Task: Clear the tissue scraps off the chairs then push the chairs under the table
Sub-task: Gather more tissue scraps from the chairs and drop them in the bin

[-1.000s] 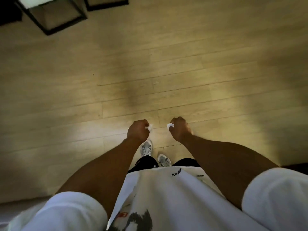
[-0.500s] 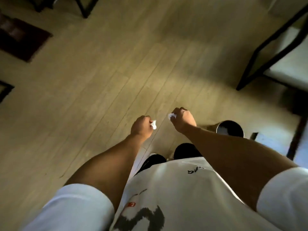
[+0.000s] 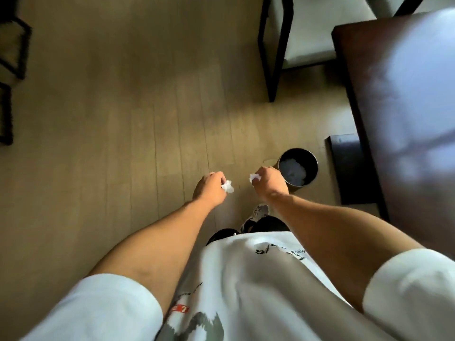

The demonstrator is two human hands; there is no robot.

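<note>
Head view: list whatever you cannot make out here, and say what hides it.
- Tissue scraps: mostly hidden inside the grip of the left hand and right hand; their full size cannot be told.
- Bin: pale contents inside, too dark and blurred to identify.
- Chair: cut off by the top edge and partly hidden by the table; any scraps on its seat cannot be told.
- Table: top washed out by glare, cut off at the right edge.
</note>
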